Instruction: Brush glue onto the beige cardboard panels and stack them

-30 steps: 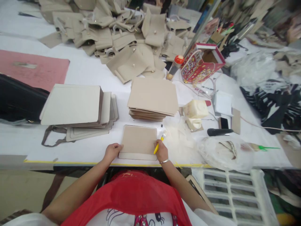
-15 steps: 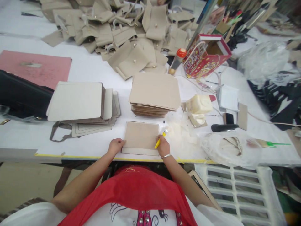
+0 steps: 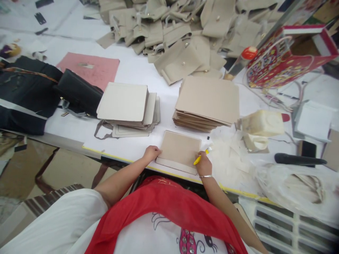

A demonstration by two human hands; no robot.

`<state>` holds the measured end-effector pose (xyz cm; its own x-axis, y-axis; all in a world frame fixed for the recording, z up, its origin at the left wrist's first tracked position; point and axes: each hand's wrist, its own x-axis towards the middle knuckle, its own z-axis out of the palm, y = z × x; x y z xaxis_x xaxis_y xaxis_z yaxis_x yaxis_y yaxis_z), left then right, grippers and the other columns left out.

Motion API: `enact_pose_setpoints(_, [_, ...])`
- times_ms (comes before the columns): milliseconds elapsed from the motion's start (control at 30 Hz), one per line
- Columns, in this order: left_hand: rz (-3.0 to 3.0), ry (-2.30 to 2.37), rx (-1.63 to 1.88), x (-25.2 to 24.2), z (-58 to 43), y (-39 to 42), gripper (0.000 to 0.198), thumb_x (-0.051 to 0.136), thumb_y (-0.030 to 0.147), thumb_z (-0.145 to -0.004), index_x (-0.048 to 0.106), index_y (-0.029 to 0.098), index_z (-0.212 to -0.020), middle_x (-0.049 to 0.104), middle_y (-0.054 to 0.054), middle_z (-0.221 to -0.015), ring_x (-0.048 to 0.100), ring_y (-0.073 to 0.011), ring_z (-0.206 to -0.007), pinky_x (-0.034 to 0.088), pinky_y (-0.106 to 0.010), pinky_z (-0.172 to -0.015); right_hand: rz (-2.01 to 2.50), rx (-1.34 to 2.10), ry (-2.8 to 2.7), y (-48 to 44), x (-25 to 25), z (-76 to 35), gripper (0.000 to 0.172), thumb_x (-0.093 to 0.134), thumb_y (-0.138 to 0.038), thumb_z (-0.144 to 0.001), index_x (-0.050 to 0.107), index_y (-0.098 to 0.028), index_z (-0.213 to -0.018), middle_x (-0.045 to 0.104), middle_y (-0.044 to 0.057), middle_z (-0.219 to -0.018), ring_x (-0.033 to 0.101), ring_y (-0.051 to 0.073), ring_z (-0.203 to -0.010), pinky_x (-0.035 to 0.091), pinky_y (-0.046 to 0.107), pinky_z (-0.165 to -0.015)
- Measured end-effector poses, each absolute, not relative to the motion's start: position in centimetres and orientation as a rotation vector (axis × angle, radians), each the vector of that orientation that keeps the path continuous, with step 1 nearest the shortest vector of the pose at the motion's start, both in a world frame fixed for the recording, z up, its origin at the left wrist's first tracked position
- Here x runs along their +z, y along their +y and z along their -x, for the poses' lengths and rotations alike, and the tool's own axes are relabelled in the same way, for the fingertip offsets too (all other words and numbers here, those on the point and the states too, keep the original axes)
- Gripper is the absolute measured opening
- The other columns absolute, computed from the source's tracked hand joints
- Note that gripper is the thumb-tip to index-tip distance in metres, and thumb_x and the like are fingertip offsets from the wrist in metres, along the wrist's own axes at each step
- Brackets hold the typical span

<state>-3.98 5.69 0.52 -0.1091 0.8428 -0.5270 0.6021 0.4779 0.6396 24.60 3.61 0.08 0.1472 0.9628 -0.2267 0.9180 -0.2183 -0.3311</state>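
A flat beige panel [image 3: 181, 147] with a paler strip along its near side lies close to the table's front edge. My left hand [image 3: 152, 153] is closed, its fingertips pinching the panel's left edge. At the opposite edge, my right hand [image 3: 204, 164] grips a small brush [image 3: 197, 160] with a yellow handle, its pale bristles pointing away to the right. The fingers of that hand also meet the panel's right side. Behind the panel stands a stack of beige boards [image 3: 208, 100]. To the left is a pile of whitish rounded panels [image 3: 123, 102].
Beige pouches [image 3: 182, 58] heap up at the back. A cut-open plastic container [image 3: 262, 123] stands on the right, near a black-handled tool [image 3: 299, 159] and a clear plastic bag [image 3: 286, 190]. A red paper bag [image 3: 286, 63] and a red-capped bottle [image 3: 242, 61] sit farther back. Black bags [image 3: 76, 91] lie left.
The camera view has swung to the left, so everything appears farther right and more of the table's left side shows. Both hands keep their holds on the panel and brush.
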Motion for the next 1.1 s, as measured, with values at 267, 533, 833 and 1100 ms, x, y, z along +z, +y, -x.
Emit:
enact_pose_setpoints(267, [-1.307,1.807,0.255,1.2,3.7,5.6,0.03,0.053,0.038,-0.081,0.063,0.013,-0.093,0.063,-0.005,-0.088,0.058,-0.0182,-0.076,0.046,-0.031,-0.07,2.302,0.599,-1.928,3.7,0.6,-24.5,0.021,0.041,-0.028,-0.086,0.048,-0.016,-0.102,0.056,0.003,-0.07,0.05,0.013,-0.06,0.027,0.023,-0.054])
enact_pose_setpoints(533, [-1.655,1.83,0.005,1.5,3.5,6.0,0.026,0.05,0.037,-0.076,0.061,0.018,-0.061,0.062,-0.005,-0.065,0.055,-0.0178,-0.066,0.033,-0.025,-0.058,2.394,0.574,-2.018,3.9,1.3,-24.2,0.02,0.039,-0.028,-0.089,0.046,-0.017,-0.103,0.059,0.004,-0.074,0.055,0.015,-0.064,0.029,0.024,-0.053])
enact_pose_setpoints(833, [-2.115,1.794,-0.02,3.1,2.4,5.8,0.022,0.049,0.033,-0.079,0.057,0.017,-0.092,0.055,-0.009,-0.094,0.051,-0.0223,-0.088,0.038,-0.031,-0.072,2.273,0.276,-2.052,3.7,6.4,-26.8,0.045,0.046,-0.049,-0.083,0.048,-0.015,-0.112,0.061,0.011,-0.088,0.059,0.018,-0.076,0.036,0.023,-0.058])
enact_pose_setpoints(1100, [-2.518,1.275,0.084,3.1,-2.9,5.1,0.032,0.049,0.025,-0.081,0.051,0.022,-0.114,0.047,-0.01,-0.125,0.04,-0.0262,-0.11,0.032,-0.041,-0.087,1.7,1.259,-1.168,8.3,8.9,-20.5,0.05,0.026,-0.053,-0.086,0.054,-0.016,-0.106,0.059,0.001,-0.069,0.05,0.007,-0.044,0.042,0.019,-0.043])
